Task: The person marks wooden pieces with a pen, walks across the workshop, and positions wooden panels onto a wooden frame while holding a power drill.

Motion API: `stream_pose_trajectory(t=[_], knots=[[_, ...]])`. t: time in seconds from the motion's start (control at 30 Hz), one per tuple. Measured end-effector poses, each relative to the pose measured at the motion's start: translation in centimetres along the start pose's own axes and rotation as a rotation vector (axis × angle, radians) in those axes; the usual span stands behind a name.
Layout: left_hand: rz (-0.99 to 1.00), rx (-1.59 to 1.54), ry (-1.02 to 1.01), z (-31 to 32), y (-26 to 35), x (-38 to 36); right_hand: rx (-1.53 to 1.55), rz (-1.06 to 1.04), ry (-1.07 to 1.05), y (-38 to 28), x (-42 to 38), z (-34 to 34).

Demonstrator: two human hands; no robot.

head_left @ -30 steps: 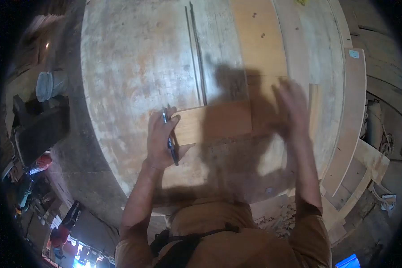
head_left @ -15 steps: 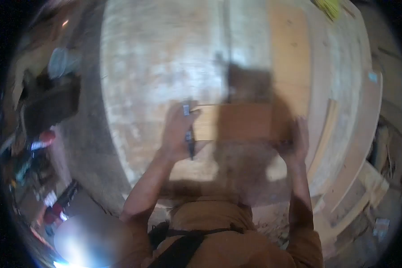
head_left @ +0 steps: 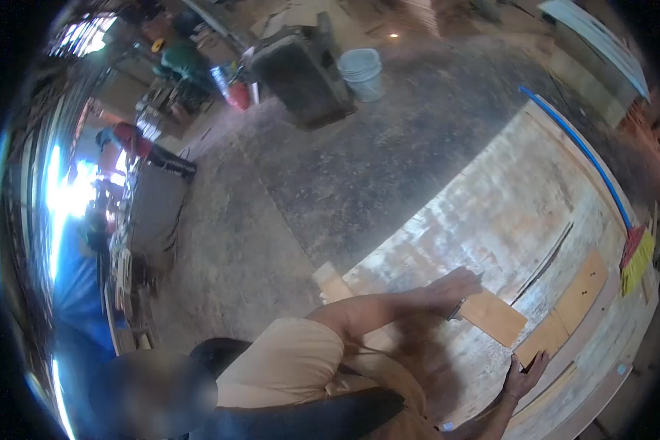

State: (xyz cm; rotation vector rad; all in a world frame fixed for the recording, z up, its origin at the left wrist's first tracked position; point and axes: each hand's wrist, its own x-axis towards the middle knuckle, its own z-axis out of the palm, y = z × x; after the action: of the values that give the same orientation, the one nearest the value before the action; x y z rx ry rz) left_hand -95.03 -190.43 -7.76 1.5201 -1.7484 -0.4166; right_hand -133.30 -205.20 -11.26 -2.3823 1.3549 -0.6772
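Observation:
My left hand (head_left: 455, 284) presses on the near corner of a small flat wooden board (head_left: 497, 317) that lies on the big worn workbench (head_left: 484, 213). A dark pen (head_left: 458, 306) is pinched in that hand's fingers, pointing down toward me. My right hand (head_left: 524, 372) rests lower right with fingers spread, flat on the bench beside longer planks, holding nothing. It does not touch the small board.
A light plank (head_left: 581, 290) and a thin dark metal strip (head_left: 544, 264) lie beyond the board. A blue-handled broom (head_left: 579, 147) lies along the bench's far edge. On the concrete floor stand a white bucket (head_left: 361, 73) and a dark box (head_left: 301, 70). A person in red (head_left: 133, 139) is far left.
The camera has swung far to the left, bringing in the floor and workshop. My left hand stays on the board with the pen; my right hand has come off the board's edge and spread open.

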Motion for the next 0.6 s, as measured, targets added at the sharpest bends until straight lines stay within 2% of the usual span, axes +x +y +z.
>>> stream_pose_trajectory(t=[0.03,0.13,0.23,0.27,0.37,0.5,0.53,0.6], knots=[[-0.031,-0.013,0.008,0.3,-0.3,-2.0,-0.025,0.011,-0.008,-0.1,-0.2,-0.2],[-0.201,0.307,0.029,-0.3,1.7,-6.6,-0.12,0.057,-0.069,-0.4,0.3,-0.4],[-0.362,0.221,0.025,-4.5,6.3,-9.4,-0.25,0.107,-0.141,-2.0,0.7,-1.1],[-0.328,0.287,0.16,-4.2,6.1,-12.3,-0.272,0.059,-0.155,-1.6,0.7,-0.7],[-0.325,0.211,0.312,-4.2,7.9,-16.7,-0.293,0.082,-0.156,-0.4,0.8,-0.2],[-0.273,0.174,0.47,-5.0,11.6,-20.6,-0.295,0.062,-0.185,1.2,1.2,0.0],[-0.356,0.114,0.383,-5.3,12.0,-21.3,-0.256,0.054,-0.18,1.0,1.3,0.1],[-0.362,0.145,0.444,-5.9,13.0,-22.4,-0.253,-0.171,-0.038,0.7,1.2,0.0]])
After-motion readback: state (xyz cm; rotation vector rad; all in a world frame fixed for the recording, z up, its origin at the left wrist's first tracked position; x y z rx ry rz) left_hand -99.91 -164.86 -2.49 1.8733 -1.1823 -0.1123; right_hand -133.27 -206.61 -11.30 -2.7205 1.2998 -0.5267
